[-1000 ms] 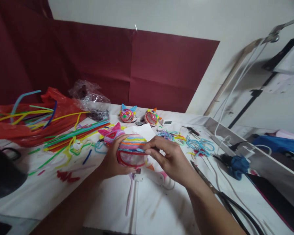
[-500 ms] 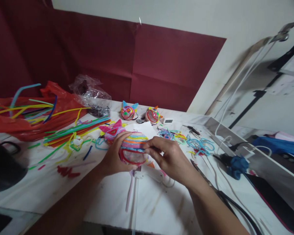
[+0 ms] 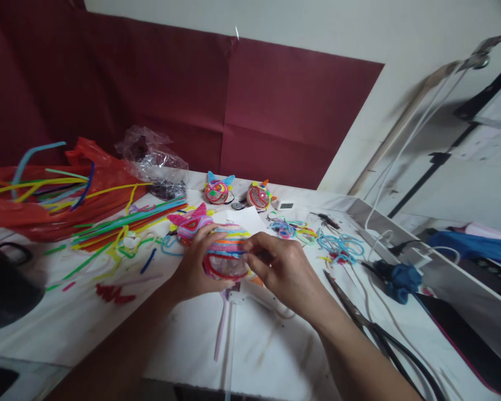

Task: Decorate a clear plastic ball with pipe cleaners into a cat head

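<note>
My left hand is wrapped round a clear ball covered with stripes of coloured pipe cleaner, with a red outline round a bare window. At the ball's right edge, the thumb and fingers of my right hand are pinched on the end of a blue pipe cleaner that lies across it. Just below the ball is a white glue gun, partly hidden by my right hand, with a clear glue stick pointing at the table's front edge. Behind my left hand sits a pink-eared pipe-cleaner figure.
Two finished-looking figures stand at the back. Bundled pipe cleaners and a red bag lie left, near a black container. Scissors, tangled scraps, cables and a black tablet-like slab are right.
My right hand has shifted slightly left along the ball, its fingertips more bunched against the edge. The ball stays in my left hand, and the view has drifted a little.
</note>
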Demonstrator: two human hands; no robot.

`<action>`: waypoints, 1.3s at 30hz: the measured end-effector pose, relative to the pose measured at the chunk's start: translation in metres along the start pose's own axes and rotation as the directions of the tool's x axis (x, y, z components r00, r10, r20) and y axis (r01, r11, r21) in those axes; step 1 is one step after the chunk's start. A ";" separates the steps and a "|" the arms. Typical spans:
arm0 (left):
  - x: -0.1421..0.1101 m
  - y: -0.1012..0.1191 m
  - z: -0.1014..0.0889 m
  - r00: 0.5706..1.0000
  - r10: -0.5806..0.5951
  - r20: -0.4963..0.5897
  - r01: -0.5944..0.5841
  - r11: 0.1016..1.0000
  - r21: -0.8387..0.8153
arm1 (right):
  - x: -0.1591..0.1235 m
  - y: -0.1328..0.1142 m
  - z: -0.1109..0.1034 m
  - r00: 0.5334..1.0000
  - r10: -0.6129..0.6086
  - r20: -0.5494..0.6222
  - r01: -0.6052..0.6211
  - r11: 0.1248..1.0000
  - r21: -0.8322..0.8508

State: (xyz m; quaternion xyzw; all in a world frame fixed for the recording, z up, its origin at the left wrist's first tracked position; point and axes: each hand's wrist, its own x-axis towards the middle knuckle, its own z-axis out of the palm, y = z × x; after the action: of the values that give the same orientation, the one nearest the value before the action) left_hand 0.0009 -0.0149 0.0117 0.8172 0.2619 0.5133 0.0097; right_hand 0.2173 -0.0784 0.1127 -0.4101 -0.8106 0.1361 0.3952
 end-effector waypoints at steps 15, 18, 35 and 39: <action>-0.005 -0.002 0.003 0.996 -0.084 0.024 0.085 0.995 -0.054 | 0.003 0.000 0.011 0.992 0.115 -0.045 -0.115 0.993 -0.007; -0.005 -0.002 0.001 0.987 -0.142 0.078 0.147 0.987 -0.069 | 0.005 0.000 0.013 0.989 0.142 -0.050 -0.142 0.990 0.000; 0.002 0.001 0.000 0.859 -0.498 0.120 0.497 0.751 -0.436 | 0.015 -0.009 0.028 0.972 0.234 0.009 -0.234 0.971 -0.039; 0.002 0.001 0.001 0.833 -0.544 0.100 0.525 0.721 -0.452 | 0.017 -0.011 0.030 0.971 0.240 0.009 -0.240 0.970 -0.040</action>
State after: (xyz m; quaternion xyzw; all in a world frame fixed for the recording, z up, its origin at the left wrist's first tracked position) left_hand 0.0032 -0.0145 0.0130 0.6699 0.3568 0.5515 0.3460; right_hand 0.1828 -0.0689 0.1076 -0.5118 -0.7601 0.1699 0.3624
